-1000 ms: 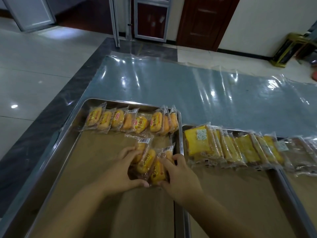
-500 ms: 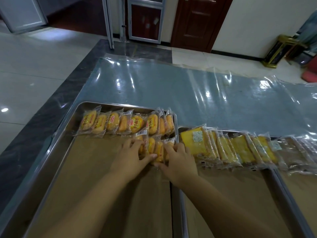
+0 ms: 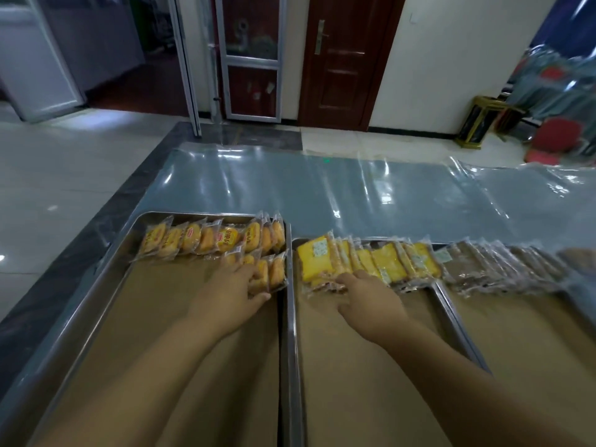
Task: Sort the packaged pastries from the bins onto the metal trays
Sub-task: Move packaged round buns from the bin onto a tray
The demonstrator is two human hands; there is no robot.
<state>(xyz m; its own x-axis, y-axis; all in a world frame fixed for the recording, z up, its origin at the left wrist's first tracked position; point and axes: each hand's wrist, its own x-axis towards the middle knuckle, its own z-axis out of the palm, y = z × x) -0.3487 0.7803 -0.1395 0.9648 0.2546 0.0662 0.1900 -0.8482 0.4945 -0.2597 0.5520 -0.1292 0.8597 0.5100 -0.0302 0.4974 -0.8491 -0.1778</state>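
Several round yellow pastry packets (image 3: 269, 274) are being gathered into a short second row at the far right corner of the left metal tray (image 3: 96, 295), just nearside of the full first row (image 3: 213, 238) being kept along the far rim. Their long axes are being pointed away from the person. They are being covered by the left hand (image 3: 230, 293), fingers laid out over the wrappers and thumb spread; nothing is being pinched, so far as is being shown. The right hand (image 3: 366, 300) is being held apart from it, across the rims, over the middle metal tray (image 3: 338, 398), fingertips being set on the near ends of the square yellow cake packets (image 3: 317, 258); whether a grip is being taken cannot be told. Brown packets (image 3: 477, 264) are being stored on the right tray (image 3: 516, 333). The round row is being judged the left hand's, as the nearer, with free space lying leftward.
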